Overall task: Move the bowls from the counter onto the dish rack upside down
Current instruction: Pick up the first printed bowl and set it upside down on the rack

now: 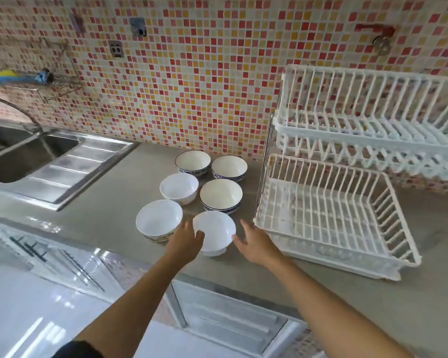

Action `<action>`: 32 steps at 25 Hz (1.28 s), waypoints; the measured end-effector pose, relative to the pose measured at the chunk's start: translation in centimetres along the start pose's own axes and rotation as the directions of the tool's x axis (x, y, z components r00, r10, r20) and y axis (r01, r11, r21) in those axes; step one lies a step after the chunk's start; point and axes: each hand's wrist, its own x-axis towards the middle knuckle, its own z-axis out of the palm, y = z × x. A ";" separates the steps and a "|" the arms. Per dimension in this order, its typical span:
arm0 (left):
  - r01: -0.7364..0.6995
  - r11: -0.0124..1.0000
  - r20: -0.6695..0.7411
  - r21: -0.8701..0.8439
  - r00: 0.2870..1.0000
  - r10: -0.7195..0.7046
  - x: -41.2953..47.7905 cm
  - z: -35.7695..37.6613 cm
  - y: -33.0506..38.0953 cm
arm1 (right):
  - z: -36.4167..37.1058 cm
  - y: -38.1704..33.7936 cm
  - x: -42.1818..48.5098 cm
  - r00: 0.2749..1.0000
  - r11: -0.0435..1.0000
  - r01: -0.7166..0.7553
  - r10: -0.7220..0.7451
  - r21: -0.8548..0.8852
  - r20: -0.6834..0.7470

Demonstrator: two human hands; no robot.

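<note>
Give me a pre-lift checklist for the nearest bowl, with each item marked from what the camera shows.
1. Both hands at the nearest bowl: ok; left hand touches its left side, right hand sits beside its right side.
2. Firm grip closed: not ok; fingers are spread.
3. Bowl still upright, needs flipping: ok.
4. Lower tier of the dish rack free of dishes: ok.
5. Neighbouring white bowl clear of the lift: cannot tell; it sits close by the left hand.
6. Bowl dry or wet: cannot tell.

Six bowls stood upright on the worktop, between the sink at left and the dish rack at right.
</note>
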 end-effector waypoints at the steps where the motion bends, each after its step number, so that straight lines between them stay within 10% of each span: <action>1: 0.036 0.999 0.009 -0.018 0.999 -0.036 0.5 0.5 -0.4 | 0.8 0.1 0.7 0.997 0.997 -0.072 0.071 0.035 0.024; 9: 0.241 0.960 0.164 -0.144 0.962 -0.217 2.3 3.1 -1.6 | 6.0 -0.2 5.0 0.910 0.784 -0.413 0.371 0.463 0.184; 16: 0.138 0.862 0.115 -0.487 0.989 -0.093 2.6 -4.0 -0.1 | 1.0 -3.7 1.3 0.976 0.986 0.009 0.028 0.168 -0.216; 22: -0.135 0.581 -0.055 -0.802 0.987 0.154 4.4 -15.8 6.9 | -8.9 -11.4 -2.1 0.681 0.895 0.445 -0.338 0.000 -0.650; 28: -0.442 0.300 -0.292 -0.845 0.853 0.433 4.9 -20.4 15.5 | -18.4 -13.6 -6.9 0.645 0.653 0.650 -0.203 0.389 -0.737; 32: -0.628 0.265 -0.305 -0.731 0.649 0.697 5.1 -20.7 21.4 | -25.4 -10.8 -7.6 0.686 0.710 0.598 -0.212 0.372 -0.697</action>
